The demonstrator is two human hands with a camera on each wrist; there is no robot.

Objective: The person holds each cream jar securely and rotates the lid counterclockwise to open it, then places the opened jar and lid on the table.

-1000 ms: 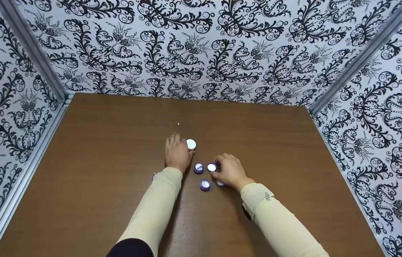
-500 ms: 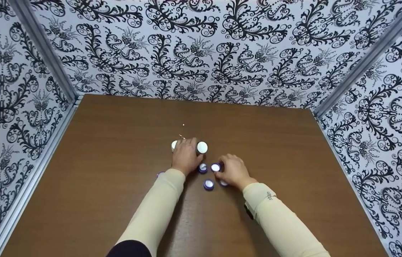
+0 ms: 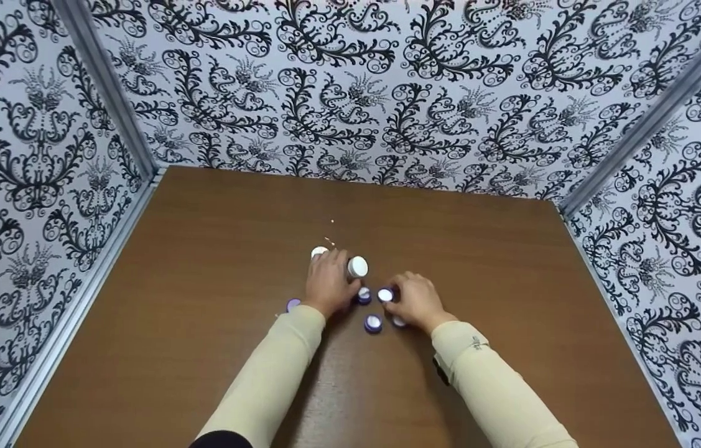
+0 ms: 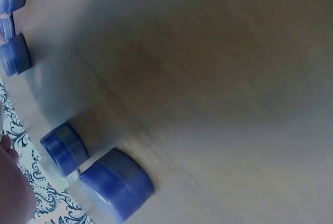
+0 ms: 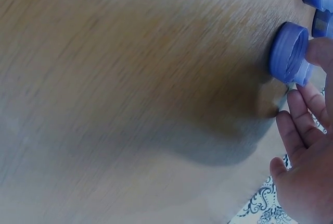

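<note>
My left hand (image 3: 328,286) grips a larger white-topped round tub (image 3: 357,267) between thumb and fingers; the tub leans. Another white-topped tub (image 3: 319,251) stands behind its fingers, partly hidden. My right hand (image 3: 418,300) pinches a small purple tub with a white centre (image 3: 385,295). In the right wrist view its thumb and fingers (image 5: 307,117) close around blue plastic behind an open-faced round blue piece (image 5: 285,52). Between the hands stands a small purple tub with a grey-marked top (image 3: 364,294). Nearer lie a purple tub (image 3: 373,323) and one half hidden by the right hand (image 3: 399,322).
A purple round piece (image 3: 293,304) lies beside the left wrist. Small white bits (image 3: 329,241) lie beyond the left hand on the brown table (image 3: 232,218). Patterned walls (image 3: 356,93) enclose the back and sides. In the left wrist view, blue tubs (image 4: 117,185) stand along the left.
My left hand has moved right with the white-topped tub and tipped it, baring the other white-topped tub behind. The right hand has barely moved. The head view has shifted slightly.
</note>
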